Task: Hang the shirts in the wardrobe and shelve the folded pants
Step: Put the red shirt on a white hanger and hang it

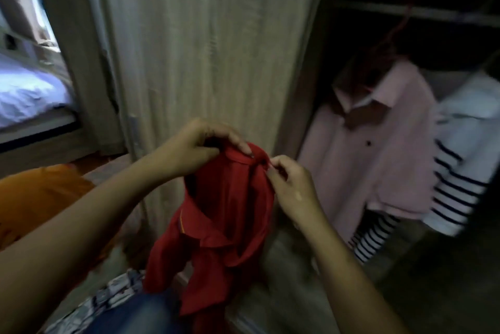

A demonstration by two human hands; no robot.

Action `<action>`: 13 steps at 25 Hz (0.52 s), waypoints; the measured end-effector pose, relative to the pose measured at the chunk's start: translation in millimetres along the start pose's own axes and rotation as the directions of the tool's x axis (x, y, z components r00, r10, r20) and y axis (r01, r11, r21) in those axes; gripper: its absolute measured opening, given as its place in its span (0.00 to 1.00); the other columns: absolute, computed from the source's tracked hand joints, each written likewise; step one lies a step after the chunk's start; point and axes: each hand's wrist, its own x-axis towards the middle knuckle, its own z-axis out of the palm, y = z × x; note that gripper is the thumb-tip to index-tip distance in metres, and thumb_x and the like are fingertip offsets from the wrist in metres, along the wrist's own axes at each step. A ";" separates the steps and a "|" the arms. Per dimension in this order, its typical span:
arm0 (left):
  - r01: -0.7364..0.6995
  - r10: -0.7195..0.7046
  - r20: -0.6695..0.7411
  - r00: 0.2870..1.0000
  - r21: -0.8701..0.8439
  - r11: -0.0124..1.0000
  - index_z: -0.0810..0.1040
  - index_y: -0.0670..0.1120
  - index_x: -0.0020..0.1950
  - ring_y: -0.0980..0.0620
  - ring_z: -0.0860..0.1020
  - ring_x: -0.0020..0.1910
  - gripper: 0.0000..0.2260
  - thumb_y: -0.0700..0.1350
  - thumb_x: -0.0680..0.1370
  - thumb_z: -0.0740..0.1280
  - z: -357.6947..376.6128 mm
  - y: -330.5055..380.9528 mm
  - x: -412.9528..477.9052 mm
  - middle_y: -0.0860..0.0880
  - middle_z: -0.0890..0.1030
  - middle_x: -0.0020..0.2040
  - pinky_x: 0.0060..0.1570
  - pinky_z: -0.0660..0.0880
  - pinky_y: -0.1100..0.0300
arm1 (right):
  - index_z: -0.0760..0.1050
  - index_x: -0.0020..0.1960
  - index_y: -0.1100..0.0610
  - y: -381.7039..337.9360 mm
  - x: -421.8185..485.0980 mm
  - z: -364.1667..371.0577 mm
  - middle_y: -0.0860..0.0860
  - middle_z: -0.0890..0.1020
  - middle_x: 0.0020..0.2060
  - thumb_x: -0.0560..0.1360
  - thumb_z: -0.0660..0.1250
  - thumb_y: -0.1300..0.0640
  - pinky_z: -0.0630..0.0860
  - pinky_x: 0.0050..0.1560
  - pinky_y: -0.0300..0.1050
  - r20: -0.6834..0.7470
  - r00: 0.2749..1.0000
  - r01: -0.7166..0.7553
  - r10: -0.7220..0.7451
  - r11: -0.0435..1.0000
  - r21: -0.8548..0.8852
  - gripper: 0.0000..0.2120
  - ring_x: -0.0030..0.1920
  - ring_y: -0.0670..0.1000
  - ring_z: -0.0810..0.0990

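Head-worn camera looks forward and down, close over the hands [243, 168].

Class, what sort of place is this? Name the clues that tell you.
Most likely a bedroom: an open wardrobe with a pink shirt hanging from its rail, and a bed at the left.

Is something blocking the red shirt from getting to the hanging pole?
Nothing visible blocks it. The red collared shirt is in front of the pale closed wardrobe door; the grey rail lies rightward in the open section, where a pink buttoned shirt hangs.
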 end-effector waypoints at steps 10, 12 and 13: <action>-0.160 0.129 0.098 0.987 0.456 0.876 0.77 0.49 0.62 0.52 0.80 0.53 0.22 0.39 0.68 0.67 107.6 13.8 62.1 0.49 0.81 0.56 0.52 0.73 0.63 | 0.75 0.44 0.56 4.9 -19.6 -194.3 0.48 0.80 0.38 0.75 0.62 0.57 0.71 0.39 0.44 -0.372 0.878 0.075 -0.301 0.855 -0.513 0.04 0.39 0.48 0.76; -0.190 0.154 0.115 0.981 0.449 0.873 0.77 0.43 0.62 0.47 0.80 0.56 0.27 0.32 0.62 0.68 113.0 28.8 90.8 0.44 0.80 0.57 0.55 0.71 0.65 | 0.76 0.43 0.57 1.1 -14.3 -220.2 0.48 0.79 0.36 0.75 0.64 0.58 0.72 0.39 0.44 -0.326 0.892 0.103 -0.314 0.842 -0.530 0.04 0.37 0.47 0.76; -0.199 0.180 0.086 0.980 0.426 0.883 0.77 0.40 0.61 0.46 0.79 0.56 0.27 0.30 0.61 0.67 114.1 39.1 104.7 0.42 0.80 0.57 0.55 0.69 0.68 | 0.77 0.42 0.57 -1.0 -9.6 -232.3 0.47 0.80 0.35 0.75 0.64 0.59 0.72 0.39 0.42 -0.302 0.906 0.113 -0.297 0.857 -0.504 0.04 0.36 0.46 0.76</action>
